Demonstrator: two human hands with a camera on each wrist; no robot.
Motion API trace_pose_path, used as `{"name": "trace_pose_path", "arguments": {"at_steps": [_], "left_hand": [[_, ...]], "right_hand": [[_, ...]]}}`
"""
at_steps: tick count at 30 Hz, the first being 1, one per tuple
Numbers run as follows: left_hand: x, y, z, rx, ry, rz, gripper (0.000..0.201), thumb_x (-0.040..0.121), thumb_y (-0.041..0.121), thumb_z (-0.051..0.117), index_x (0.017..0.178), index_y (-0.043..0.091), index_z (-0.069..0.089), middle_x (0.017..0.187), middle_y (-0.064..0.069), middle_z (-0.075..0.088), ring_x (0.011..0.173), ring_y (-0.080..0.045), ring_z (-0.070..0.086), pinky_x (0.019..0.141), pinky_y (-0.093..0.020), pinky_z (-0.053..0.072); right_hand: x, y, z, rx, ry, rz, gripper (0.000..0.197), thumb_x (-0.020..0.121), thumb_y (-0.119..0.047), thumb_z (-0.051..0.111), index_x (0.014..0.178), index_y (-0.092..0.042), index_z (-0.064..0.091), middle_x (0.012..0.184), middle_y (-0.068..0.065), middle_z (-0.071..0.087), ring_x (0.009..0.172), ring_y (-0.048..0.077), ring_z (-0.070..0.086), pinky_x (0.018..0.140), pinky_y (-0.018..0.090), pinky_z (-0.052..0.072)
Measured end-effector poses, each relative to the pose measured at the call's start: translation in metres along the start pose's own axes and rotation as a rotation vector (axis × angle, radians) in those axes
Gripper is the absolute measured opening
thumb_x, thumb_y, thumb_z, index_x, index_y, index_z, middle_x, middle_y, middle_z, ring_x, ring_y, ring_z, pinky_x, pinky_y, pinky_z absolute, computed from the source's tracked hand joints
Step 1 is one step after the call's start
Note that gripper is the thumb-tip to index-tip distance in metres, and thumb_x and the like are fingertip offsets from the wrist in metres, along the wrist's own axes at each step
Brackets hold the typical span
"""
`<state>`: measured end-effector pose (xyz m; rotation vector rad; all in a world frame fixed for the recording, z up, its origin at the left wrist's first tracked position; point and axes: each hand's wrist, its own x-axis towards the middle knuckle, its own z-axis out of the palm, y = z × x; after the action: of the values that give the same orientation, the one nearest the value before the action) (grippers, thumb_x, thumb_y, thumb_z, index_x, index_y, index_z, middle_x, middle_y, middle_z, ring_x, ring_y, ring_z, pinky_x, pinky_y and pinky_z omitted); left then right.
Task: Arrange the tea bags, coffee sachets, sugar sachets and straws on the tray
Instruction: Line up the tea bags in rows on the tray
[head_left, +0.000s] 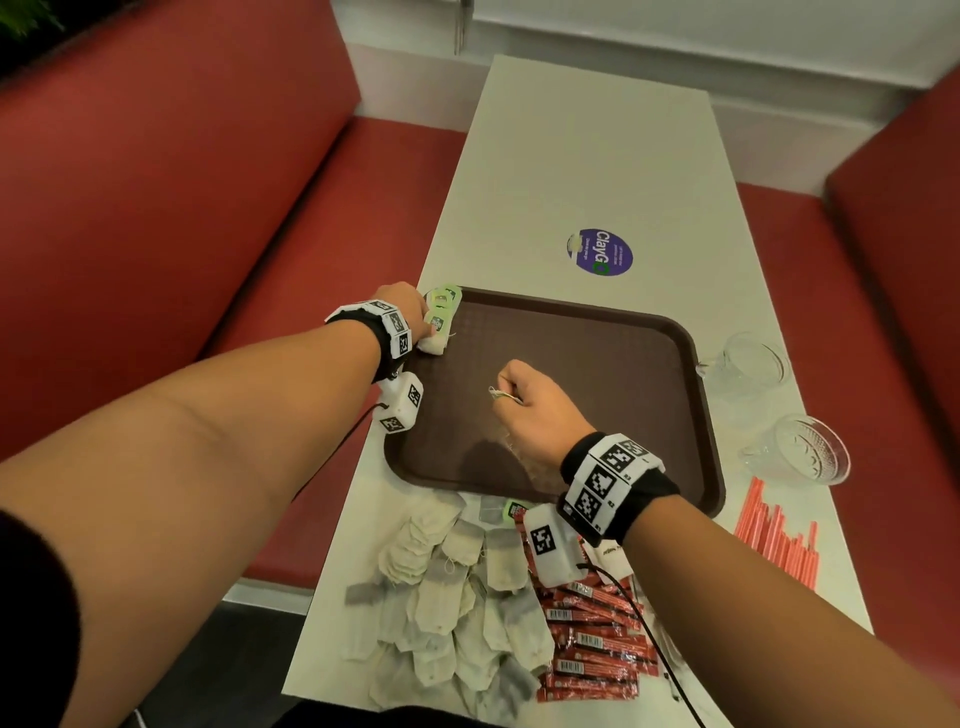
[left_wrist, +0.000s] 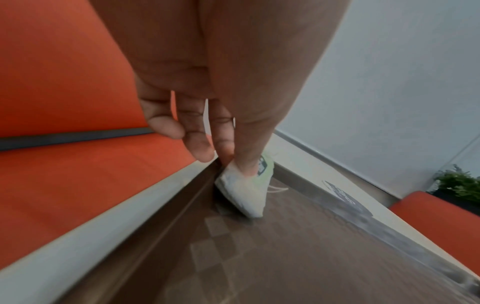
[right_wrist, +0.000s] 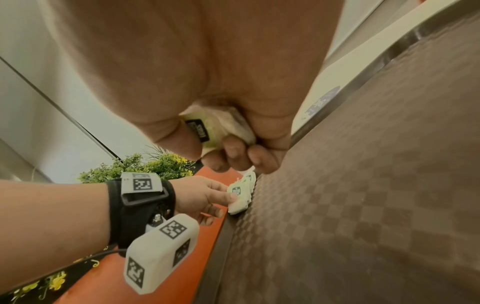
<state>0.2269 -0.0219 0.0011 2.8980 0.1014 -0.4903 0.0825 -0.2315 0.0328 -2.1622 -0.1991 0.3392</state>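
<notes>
— Fingers (left_wrist: 197, 142) of the left hand (head_left: 408, 312) pinch a tea bag (left_wrist: 245, 194) with a pale green tag, thumb on top, its lower edge touching the floor of the brown tray (head_left: 691, 364) at the far left corner.

— And the right hand (head_left: 530, 410)?

— Clenched over the middle of the tray. The right wrist view shows its fingers wrapped round a bundle of tea bags (right_wrist: 221, 127) with a green tag showing; how many are in that bundle I cannot tell.

— What is in the tray, then?

— Only tea bags, lined along the left wall at the far corner. Two green tags (head_left: 444, 299) show beyond the pinched one in the head view; an exact count is hard, since they overlap.

— And outside it?

— On the white table (head_left: 597, 156), at the near edge, lies a loose heap of tea bags (head_left: 452, 587), too many and too overlapped to count. Just right of it sits a pile of red coffee sachets (head_left: 592, 639), partly hidden under the right wrist. Red straws (head_left: 774, 535) lie in a bunch at the right edge of the table; I cannot count them. Two clear glass cups (head_left: 753, 358) stand right of the tray, one nearer than the other. A round purple sticker (head_left: 600, 253) lies beyond the tray.

— Sugar sachets?

— I cannot pick any out for certain.
</notes>
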Motion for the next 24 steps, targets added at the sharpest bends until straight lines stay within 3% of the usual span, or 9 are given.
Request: {"name": "trace_pose_path", "arguments": {"at_steps": [2,4,9,12,20,24], "left_hand": [[0.002,0.002,0.002,0.013,0.005,-0.051,0.022,0.084,0.036,0.072,0.089,0.014,0.07,0.097,-0.006,0.071,0.08,-0.024,0.064,0.063,-0.033,0.051],[0.005,0.003,0.004,0.004,0.023,-0.092,0.028,0.083,0.036,0.073,0.078,0.012,0.059,0.089,-0.008,0.068,0.065,-0.021,0.057,0.049,-0.029,0.038],[0.003,0.015,0.013,0.001,0.076,-0.081,0.042,0.082,0.047,0.073,0.09,0.011,0.051,0.087,-0.006,0.056,0.076,-0.027,0.054,0.06,-0.031,0.041],[0.002,0.019,0.016,0.087,0.038,-0.051,0.041,0.081,0.046,0.074,0.088,0.011,0.054,0.088,-0.006,0.06,0.076,-0.025,0.055,0.061,-0.03,0.043],[0.006,0.014,0.022,0.089,0.045,-0.036,0.038,0.082,0.047,0.071,0.084,0.012,0.056,0.084,-0.005,0.059,0.074,-0.025,0.054,0.058,-0.03,0.04],[0.005,0.014,0.022,0.076,0.047,-0.034,0.036,0.08,0.045,0.072,0.084,0.012,0.057,0.084,-0.005,0.06,0.074,-0.025,0.055,0.056,-0.029,0.04]], "right_hand": [[-0.002,0.003,-0.002,-0.004,0.007,0.005,0.024,0.093,-0.012,0.051,0.075,-0.02,0.037,0.067,-0.005,0.044,0.06,0.012,0.037,0.059,0.03,0.035],[-0.004,0.005,-0.003,0.011,0.012,0.022,0.024,0.095,-0.014,0.05,0.075,-0.02,0.037,0.068,-0.004,0.046,0.061,0.013,0.039,0.06,0.032,0.038],[-0.004,0.009,-0.004,-0.002,-0.005,0.061,0.017,0.096,-0.017,0.05,0.079,-0.015,0.046,0.073,0.0,0.052,0.066,0.016,0.047,0.064,0.034,0.042],[-0.006,0.007,-0.005,-0.015,-0.001,0.064,0.012,0.093,-0.015,0.051,0.086,-0.005,0.051,0.074,0.001,0.057,0.066,0.016,0.05,0.063,0.034,0.043],[-0.009,0.005,-0.014,-0.002,0.016,0.06,0.008,0.091,-0.012,0.052,0.087,-0.005,0.055,0.073,-0.005,0.061,0.063,0.012,0.054,0.062,0.031,0.046],[-0.005,0.01,-0.014,0.035,0.014,0.072,0.009,0.091,-0.013,0.054,0.087,-0.006,0.054,0.072,0.001,0.063,0.063,0.016,0.057,0.066,0.041,0.053]]}}
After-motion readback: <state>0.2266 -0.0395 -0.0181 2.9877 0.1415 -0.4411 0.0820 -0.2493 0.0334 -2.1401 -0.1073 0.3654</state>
